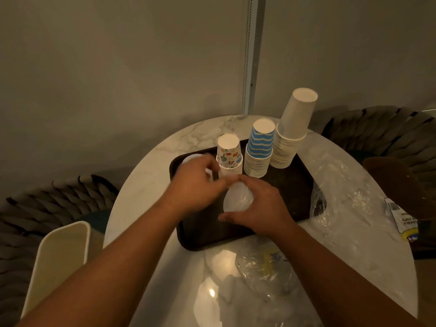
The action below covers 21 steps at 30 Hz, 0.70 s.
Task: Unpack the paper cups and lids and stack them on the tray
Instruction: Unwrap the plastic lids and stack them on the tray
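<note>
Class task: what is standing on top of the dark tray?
On the tray: patterned cups, blue-striped cups, white cups, upside down. The hands hide part of the tray.

Dim warm light, glare on the table point(212, 291), blurred left hand point(198, 182), wide-angle bowed edges

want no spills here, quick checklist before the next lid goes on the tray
1. Right hand grips the lid stack: ok.
2. Left hand has a lid pinched: cannot tell, blurred.
3. Bare tray space for lids: ok.
4. Patterned cups, striped cups and white cups upright on tray: ok.
5. White cups steady: cannot tell, tallest stack.
6. Plastic wrap off tray: not ok, overlaps right edge.
</note>
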Motion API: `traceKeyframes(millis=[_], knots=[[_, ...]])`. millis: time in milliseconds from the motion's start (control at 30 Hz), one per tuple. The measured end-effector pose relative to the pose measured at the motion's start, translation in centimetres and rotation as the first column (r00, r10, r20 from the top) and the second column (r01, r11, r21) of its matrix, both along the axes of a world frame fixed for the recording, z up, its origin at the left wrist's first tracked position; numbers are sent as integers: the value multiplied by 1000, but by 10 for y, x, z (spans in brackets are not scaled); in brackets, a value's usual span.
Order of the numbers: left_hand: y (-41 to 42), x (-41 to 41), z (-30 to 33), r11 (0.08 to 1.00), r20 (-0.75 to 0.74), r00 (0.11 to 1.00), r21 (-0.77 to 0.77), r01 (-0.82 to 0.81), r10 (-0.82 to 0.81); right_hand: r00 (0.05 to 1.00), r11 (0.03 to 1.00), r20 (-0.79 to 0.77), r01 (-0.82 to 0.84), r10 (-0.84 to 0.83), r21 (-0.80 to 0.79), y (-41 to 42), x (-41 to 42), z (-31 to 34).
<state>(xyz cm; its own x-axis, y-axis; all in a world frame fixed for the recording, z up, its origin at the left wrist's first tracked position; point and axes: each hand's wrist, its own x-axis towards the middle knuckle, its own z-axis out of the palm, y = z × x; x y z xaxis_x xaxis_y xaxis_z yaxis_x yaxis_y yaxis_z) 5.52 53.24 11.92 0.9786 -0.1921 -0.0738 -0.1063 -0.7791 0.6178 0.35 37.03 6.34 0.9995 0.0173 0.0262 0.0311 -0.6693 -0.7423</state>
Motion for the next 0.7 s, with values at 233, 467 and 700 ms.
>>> traceKeyframes(millis=[233,467,700], knots=[[-19,-31,-18,909,-483,875,-380,-170,-38,994,994,-54,-94,96,51,-10,-6,21],[-28,-45,0,494,-667,715,-703,-511,-211,977,973,37,-213,211,88,-29,-14,37],[-29,-51,7,572,-671,706,-679,-461,-227,981,941,65,-195,184,277,-37,-15,34]])
